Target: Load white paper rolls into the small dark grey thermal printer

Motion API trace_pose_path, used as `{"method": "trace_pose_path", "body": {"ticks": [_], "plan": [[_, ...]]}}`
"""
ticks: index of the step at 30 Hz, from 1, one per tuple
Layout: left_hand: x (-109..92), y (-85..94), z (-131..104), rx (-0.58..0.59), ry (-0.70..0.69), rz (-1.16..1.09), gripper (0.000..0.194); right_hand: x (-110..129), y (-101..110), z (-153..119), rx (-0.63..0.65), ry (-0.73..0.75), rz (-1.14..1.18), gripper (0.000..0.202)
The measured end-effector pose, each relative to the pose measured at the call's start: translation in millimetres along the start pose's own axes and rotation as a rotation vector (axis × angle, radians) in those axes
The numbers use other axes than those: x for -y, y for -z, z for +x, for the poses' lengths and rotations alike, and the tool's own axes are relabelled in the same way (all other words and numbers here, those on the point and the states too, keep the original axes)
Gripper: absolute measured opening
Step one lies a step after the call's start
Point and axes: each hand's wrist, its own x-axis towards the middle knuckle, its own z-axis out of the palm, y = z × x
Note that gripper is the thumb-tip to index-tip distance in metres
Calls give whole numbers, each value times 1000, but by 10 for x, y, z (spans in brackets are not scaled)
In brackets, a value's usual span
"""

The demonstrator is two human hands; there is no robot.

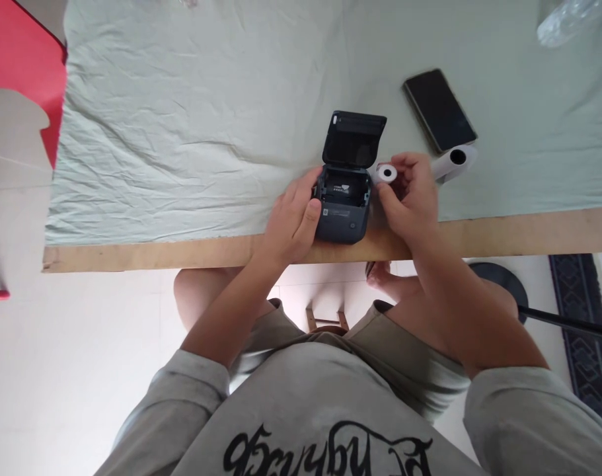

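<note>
A small dark receipt printer [341, 225] lies near the front edge of the table, its lid [354, 140] swung up and its paper compartment [344, 188] exposed with no roll inside. My left hand [295, 215] grips the printer's left side, thumb on the near face. Between the thumb and fingers of my right hand [410, 195] is a small white paper roll [386, 173], its dark core facing up. That roll is just right of the compartment, outside it. Another, larger white paper roll [459, 158] rests to the right of my right hand.
Beyond the larger roll lies a black smartphone [440, 109]. Clear crumpled plastic [568, 23] sits at the far right. A wrinkled pale green cloth [206, 119] covers the table up to its bare wooden edge [519, 231]. A red chair [23, 53] stands at the left.
</note>
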Motion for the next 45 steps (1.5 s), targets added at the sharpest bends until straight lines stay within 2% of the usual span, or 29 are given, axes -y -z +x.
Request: {"method": "trace_pose_path", "body": {"ticks": [3, 6, 10, 13, 18, 20, 23, 25, 29, 37, 45], "plan": [[-8, 5, 10, 9, -1, 8, 74, 12, 9, 5, -9, -1, -66, 26], [-14, 12, 13, 10, -4, 13, 73, 1, 24, 34, -17, -5, -107, 29], [-18, 19, 10, 8, -10, 16, 68, -40, 52, 64, 3, -37, -32, 33], [-26, 24, 7, 16, -5, 18, 67, 5, 83, 71, 30, -55, -15, 28], [-33, 18, 3, 20, 14, 25, 72, 136, 104, 93, 86, 33, -203, 25], [-34, 18, 1, 12, 15, 21, 71, 116, 98, 100, 82, 29, -205, 31], [-43, 28, 2, 18, 12, 10, 68, 22, 90, 99, 101, -42, -79, 50], [-51, 36, 5, 26, 16, 9, 68, -26, 90, 92, 121, -72, -41, 51], [-58, 37, 10, 32, 21, 26, 70, -23, 98, 76, 146, -72, -127, 49], [-54, 30, 13, 29, 13, 42, 69, -76, 70, 103, 94, -22, -152, 51], [-40, 21, 14, 25, 18, 33, 71, -67, -6, 135, 35, -33, -161, 47]]}}
